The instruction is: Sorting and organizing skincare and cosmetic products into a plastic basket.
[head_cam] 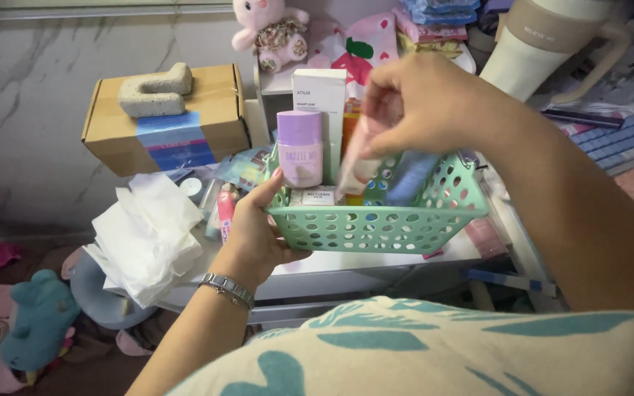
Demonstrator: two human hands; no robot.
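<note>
Quantities: one green basket [376,229], one lilac bottle [300,149], one cardboard box [166,121], two plush toys [271,29], two hands [247,235].

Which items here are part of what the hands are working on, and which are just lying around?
In hand:
green basket, held by left hand
pink tube, pinched by right hand
purple bottle and white box in the basket

Lying about:
cardboard box
tissues
plush bunny
teal plush
large cup

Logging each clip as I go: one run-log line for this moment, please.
left hand: holds mint green perforated plastic basket | right hand: grip on blurred pale pink tube over basket | lilac bottle inside
</note>
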